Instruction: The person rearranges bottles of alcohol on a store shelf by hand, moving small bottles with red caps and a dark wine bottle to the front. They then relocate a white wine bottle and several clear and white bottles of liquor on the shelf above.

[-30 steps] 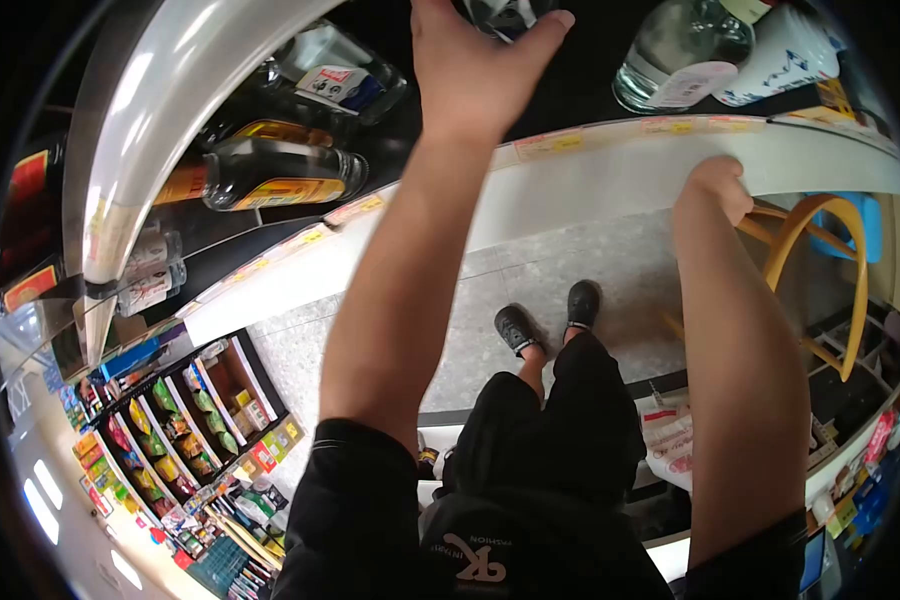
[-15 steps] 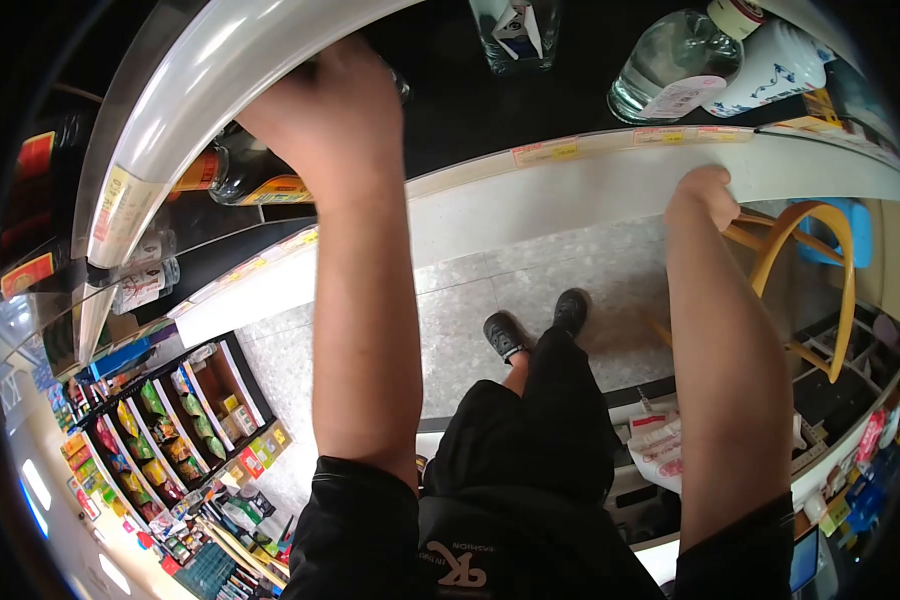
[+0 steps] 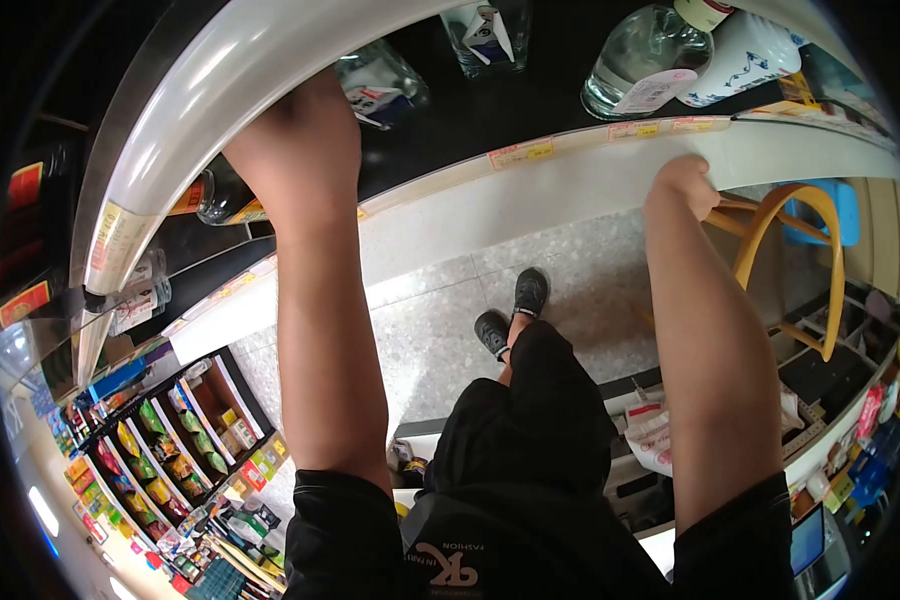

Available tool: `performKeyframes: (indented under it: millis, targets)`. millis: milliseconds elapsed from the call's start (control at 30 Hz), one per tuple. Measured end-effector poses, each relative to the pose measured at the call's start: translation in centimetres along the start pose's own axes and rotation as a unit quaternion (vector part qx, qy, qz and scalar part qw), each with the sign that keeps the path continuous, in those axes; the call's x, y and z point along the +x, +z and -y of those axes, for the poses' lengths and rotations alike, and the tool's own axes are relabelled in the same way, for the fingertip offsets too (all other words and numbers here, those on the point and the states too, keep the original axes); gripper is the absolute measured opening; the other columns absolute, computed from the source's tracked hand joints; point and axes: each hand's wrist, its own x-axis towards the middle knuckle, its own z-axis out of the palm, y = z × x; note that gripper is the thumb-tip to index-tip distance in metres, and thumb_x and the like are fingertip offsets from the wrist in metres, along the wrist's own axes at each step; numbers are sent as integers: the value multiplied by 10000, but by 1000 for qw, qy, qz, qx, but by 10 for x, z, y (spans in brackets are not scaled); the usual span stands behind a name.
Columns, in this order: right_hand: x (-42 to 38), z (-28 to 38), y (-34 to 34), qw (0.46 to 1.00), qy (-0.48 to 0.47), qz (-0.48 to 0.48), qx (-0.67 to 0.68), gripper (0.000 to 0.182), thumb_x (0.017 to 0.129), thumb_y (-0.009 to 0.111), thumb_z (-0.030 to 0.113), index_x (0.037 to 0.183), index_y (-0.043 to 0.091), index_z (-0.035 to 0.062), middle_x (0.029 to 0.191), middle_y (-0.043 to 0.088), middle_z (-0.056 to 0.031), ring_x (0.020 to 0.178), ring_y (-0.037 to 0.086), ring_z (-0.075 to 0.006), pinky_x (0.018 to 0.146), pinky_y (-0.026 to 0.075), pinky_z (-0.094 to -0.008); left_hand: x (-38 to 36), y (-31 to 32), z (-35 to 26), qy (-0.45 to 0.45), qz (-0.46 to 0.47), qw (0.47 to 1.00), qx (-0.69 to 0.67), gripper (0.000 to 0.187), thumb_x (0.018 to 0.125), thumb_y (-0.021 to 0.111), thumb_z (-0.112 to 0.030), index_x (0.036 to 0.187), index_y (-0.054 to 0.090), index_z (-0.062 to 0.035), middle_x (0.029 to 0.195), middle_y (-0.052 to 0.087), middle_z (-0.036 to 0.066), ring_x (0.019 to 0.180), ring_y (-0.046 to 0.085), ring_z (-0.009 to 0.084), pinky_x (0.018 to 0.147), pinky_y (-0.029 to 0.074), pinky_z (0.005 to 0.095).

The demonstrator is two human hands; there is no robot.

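Observation:
My left hand reaches onto the black shelf under a curved white shelf edge; its fingers are hidden there. Right beside it lies a clear glass bottle with a blue and white label. On its other side is a dark bottle with an orange label, partly covered by my wrist. My right hand is closed at the white front edge of the lower shelf, fingers curled against it.
Farther along the shelf stand another clear bottle, a large round clear bottle and a white bottle with blue patterns. A yellow wooden chair and a blue stool are at right. A snack rack is at lower left.
My left hand has shifted left and deeper under the white edge, uncovering the clear bottle beside it. My right hand stays at the shelf front. The view has shifted slightly, and my feet have moved.

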Motion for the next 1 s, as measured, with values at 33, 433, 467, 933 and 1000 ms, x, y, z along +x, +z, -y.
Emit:
performKeyframes:
  millis: [33,433,467,933,1000]
  targets:
    - [0,0,0,1000,-12,-5,-8,531,903,472,388,1114,520,-97,1042,666,-291,1002,659,-432,899,521,-509,-2,3,-8,1,1,1000,-3,271,906,695,-203,1100,702,-13,972,734,97,943,682,196,899,474,307]
    - [-8,4,-5,1000,-12,-15,-17,511,900,475,376,1086,529,-97,1040,672,-278,1001,657,-429,890,522,-512,-17,35,-59,-123,66,988,-73,160,819,785,-108,832,690,20,758,703,28,675,582,59,661,456,214]
    - [-8,4,-5,1000,-13,-16,-17,508,900,473,375,1085,529,-96,1039,671,-282,1000,657,-428,888,523,-510,-15,39,-66,-104,68,990,-66,181,816,785,-110,880,694,33,825,721,45,734,623,75,716,474,209]
    - [-1,-2,1,1000,-19,-13,-17,518,889,482,379,1082,527,-100,1024,670,-293,974,662,-441,880,522,-522,-13,46,15,-281,-39,814,-507,311,963,645,-172,1212,592,7,1147,674,93,1079,620,131,922,477,262]
    - [2,-3,4,1000,-11,-4,-10,526,888,485,383,1085,526,-103,1024,668,-297,980,661,-441,884,521,-525,-7,68,23,-281,-36,819,-500,319,965,637,-181,1217,590,8,1155,670,97,1087,615,137,929,471,265]
